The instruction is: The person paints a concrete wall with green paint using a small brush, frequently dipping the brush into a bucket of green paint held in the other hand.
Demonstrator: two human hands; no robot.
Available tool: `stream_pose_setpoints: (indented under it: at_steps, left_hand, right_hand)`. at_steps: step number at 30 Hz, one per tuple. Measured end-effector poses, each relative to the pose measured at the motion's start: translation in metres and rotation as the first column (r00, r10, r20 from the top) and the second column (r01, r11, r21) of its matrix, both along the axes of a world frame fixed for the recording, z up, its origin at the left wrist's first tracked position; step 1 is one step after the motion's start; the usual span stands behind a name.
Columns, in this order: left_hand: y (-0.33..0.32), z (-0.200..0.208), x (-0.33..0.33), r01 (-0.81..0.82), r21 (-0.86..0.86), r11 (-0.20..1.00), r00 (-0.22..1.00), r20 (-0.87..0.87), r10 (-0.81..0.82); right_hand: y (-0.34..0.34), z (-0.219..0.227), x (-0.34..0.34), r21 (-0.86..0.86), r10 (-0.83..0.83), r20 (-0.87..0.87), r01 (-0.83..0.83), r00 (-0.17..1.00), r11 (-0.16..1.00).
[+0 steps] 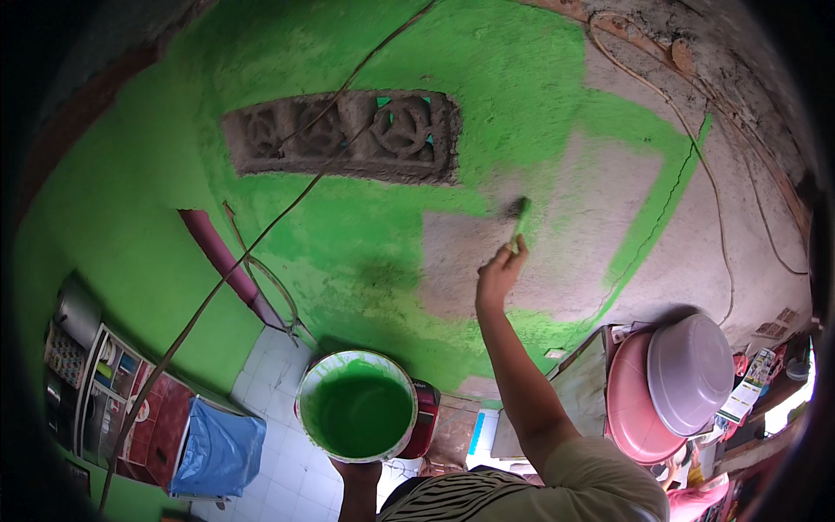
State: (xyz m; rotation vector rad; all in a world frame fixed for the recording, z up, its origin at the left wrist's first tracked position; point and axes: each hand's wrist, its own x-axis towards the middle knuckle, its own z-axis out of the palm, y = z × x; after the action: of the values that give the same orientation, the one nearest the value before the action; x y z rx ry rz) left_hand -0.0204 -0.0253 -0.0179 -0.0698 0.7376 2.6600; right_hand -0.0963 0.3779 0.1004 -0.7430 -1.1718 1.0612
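My right hand [501, 273] is raised to the wall, fingers closed round the handle of a paintbrush [520, 228]. The brush end, blurred, lies against a bare grey-pink patch of the wall [465, 261]. Fresh green paint surrounds that patch, and another unpainted area spreads to its right. Low down, my left hand [358, 471] supports a white bucket [306, 426] from beneath; most of its fingers are hidden under it. Green paint [361, 413] fills part of the bucket, with smears along the inner wall and rim.
A grey patterned vent block [348, 135] is set in the wall. A long cable [291, 204] crosses the view. At right, a purple basin [691, 374] leans on a pink one [639, 409]. A blue cloth [217, 448] hangs lower left. A person in pink [700, 503] is at lower right.
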Motion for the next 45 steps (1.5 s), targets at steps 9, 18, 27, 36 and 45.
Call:
stream_pose_setpoints:
  at_steps: [9,18,27,36,45]
  left_hand:
    - [-0.003,0.014,0.004,0.055,0.097,0.994,0.995,0.083,-0.063]
    - [-0.010,0.003,0.003,0.033,0.086,0.996,0.999,0.008,-0.033]
    - [-0.003,0.021,0.006,-0.054,0.041,0.998,0.998,0.029,0.053]
    - [-0.010,0.054,0.009,-0.372,-0.517,0.771,0.882,-0.457,0.120]
    - [-0.034,0.000,0.001,-0.093,0.137,0.986,0.981,0.183,0.067]
  right_hand:
    - [-0.027,0.031,-0.085,-0.090,0.392,0.360,-0.386,0.847,0.918]
    - [0.017,0.033,0.005,-0.234,0.418,-0.136,-0.439,0.898,0.868]
    - [-0.010,0.006,-0.038,0.076,0.041,0.284,-0.065,0.958,0.995]
    - [-0.055,0.019,-0.086,-0.155,0.510,0.325,-0.487,0.797,0.860]
    - [-0.118,0.137,0.050,-0.122,0.708,0.696,-0.952,0.118,0.279]
